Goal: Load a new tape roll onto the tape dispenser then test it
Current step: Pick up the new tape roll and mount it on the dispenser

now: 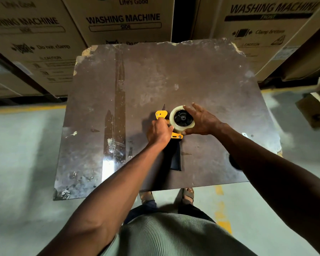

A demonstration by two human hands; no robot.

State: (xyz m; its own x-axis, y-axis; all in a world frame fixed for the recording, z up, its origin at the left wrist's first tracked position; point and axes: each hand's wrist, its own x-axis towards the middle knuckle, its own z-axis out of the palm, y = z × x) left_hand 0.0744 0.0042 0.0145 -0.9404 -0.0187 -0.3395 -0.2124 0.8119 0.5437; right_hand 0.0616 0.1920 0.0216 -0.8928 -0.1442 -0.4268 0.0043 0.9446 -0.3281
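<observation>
My left hand (160, 131) grips the yellow tape dispenser (162, 115) flat on the surface (201, 74); my right hand (201, 122) cups the tape roll (181, 118) on its hub. If I push unevenly, the roll could seat crooked and jam.

We see the tape dispenser (171, 133) lying on the table (201, 74) near its front edge, the tape roll (182, 119) on it, cartons (126, 19) behind the back edge.

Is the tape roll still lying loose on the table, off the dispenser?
No: the tape roll sits on the black hub of the dispenser, with the right hand around it.
</observation>
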